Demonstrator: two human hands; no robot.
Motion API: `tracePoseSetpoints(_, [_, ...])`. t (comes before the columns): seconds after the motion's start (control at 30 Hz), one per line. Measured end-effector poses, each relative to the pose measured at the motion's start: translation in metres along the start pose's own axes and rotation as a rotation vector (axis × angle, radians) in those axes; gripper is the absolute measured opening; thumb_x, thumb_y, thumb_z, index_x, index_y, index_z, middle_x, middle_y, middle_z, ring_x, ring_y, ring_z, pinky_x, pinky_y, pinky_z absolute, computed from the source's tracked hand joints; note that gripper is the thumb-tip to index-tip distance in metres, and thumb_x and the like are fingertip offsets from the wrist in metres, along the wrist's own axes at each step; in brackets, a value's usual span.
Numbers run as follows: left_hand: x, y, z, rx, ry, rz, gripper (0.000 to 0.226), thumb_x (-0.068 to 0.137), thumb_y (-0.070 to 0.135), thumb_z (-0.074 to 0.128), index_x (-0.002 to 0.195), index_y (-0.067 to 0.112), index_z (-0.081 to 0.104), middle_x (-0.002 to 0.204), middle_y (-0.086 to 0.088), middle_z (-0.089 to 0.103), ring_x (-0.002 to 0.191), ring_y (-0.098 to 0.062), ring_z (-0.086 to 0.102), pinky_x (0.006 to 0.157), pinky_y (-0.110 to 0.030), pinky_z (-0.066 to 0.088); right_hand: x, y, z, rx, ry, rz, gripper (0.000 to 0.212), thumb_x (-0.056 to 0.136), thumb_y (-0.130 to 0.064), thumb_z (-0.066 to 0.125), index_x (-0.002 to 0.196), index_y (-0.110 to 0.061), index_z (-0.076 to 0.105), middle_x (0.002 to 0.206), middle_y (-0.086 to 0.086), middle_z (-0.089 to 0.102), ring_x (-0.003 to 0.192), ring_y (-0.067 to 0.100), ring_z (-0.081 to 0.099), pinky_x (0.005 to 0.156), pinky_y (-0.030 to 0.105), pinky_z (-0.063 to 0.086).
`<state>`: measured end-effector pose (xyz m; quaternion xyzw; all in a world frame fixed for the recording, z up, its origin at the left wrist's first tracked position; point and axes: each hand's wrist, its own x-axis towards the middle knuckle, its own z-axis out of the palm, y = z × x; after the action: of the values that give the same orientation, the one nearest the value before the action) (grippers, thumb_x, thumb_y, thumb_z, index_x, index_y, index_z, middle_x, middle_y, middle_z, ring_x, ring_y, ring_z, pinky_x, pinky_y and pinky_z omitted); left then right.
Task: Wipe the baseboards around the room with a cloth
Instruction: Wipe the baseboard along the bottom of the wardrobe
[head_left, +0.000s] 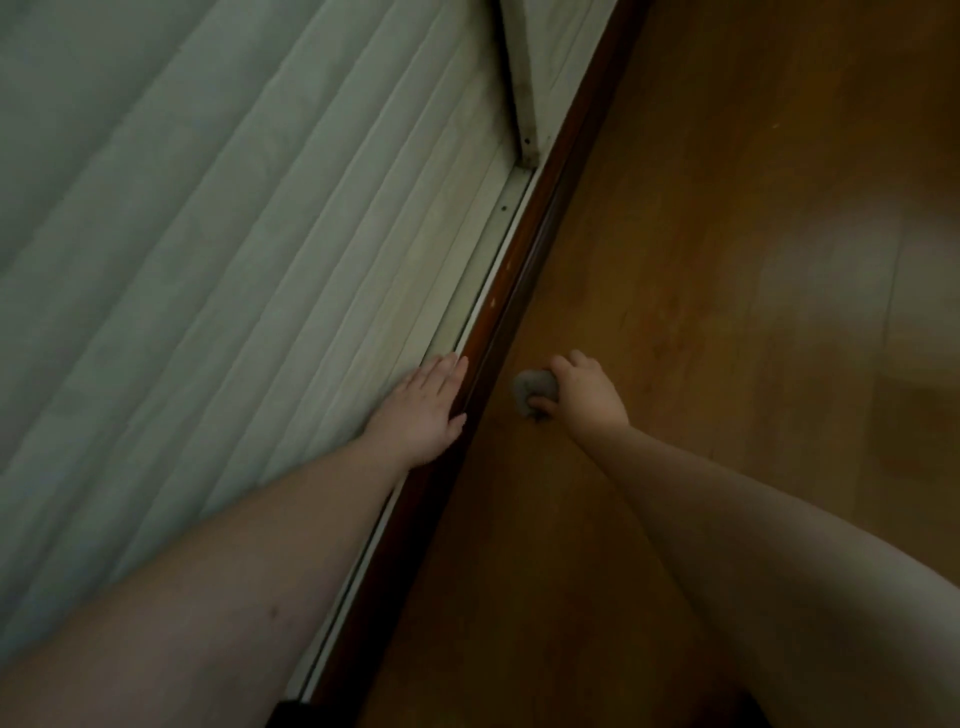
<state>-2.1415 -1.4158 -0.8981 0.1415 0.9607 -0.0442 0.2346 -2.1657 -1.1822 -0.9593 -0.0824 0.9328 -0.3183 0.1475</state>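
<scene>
A dark brown baseboard (519, 291) runs diagonally from the top right down to the bottom middle, between a pale ribbed panel and the wooden floor. My left hand (423, 405) lies flat with straight fingers on the panel's lower edge, its thumb side touching the top of the baseboard. My right hand (579, 389) grips a small bunched grey cloth (532, 387) just above the floor, a short way right of the baseboard. Whether the cloth touches the floor or the baseboard, I cannot tell.
The pale ribbed panel (234, 249) fills the left half, with a metal track (498, 228) along its foot and an upright metal frame (519, 93) at the top. Wooden floor (727, 260) spreads across the right half, with a bright glare patch.
</scene>
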Motion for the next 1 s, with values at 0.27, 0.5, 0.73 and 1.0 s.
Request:
tracePoseSetpoints(0.27, [0.069,-0.009,-0.026,0.01,-0.082,0.032,0.096,0.098,0.059,0.039,0.154,0.01,-0.023,0.162,-0.007,-0.027,0.151,-0.02,-0.019,0.124,-0.037,-0.002,-0.002,0.008,-0.02,0.122,0.067,0.095,0.042,0.085,-0.027,0.073,0.123,-0.024,0.055,0.109,-0.006,0.045,0.106,0.016,0.044,0.086,0.025,0.035])
tracePoseSetpoints(0.5, [0.099,-0.006,0.037,-0.018,0.273,0.008,0.073,0.101,0.046,0.015,0.157,0.005,-0.007,0.166,-0.012,-0.008,0.153,-0.021,-0.01,0.123,-0.035,-0.004,0.042,0.048,-0.006,-0.017,-0.046,0.035,0.038,0.088,-0.034,0.07,0.121,-0.02,0.056,0.111,0.0,0.048,0.105,0.02,0.046,0.089,0.035,0.045])
tracePoseSetpoints(0.73, [0.094,-0.004,0.024,-0.084,0.265,0.031,0.067,0.105,0.037,0.021,0.154,0.006,-0.014,0.165,-0.012,-0.012,0.153,-0.022,-0.012,0.122,-0.033,-0.01,0.041,0.03,-0.025,-0.004,-0.013,0.111,0.033,0.089,-0.039,0.068,0.118,-0.027,0.056,0.101,-0.008,0.043,0.099,0.015,0.044,0.083,0.028,0.041])
tracePoseSetpoints(1.0, [0.097,-0.003,0.024,-0.008,0.204,0.011,0.072,0.104,0.043,0.018,0.153,0.005,-0.019,0.161,-0.012,-0.026,0.151,-0.023,-0.021,0.124,-0.037,-0.006,0.066,0.03,0.046,0.07,-0.062,0.089,0.04,0.085,-0.028,0.072,0.121,-0.023,0.057,0.111,-0.003,0.052,0.105,0.017,0.048,0.084,0.026,0.039])
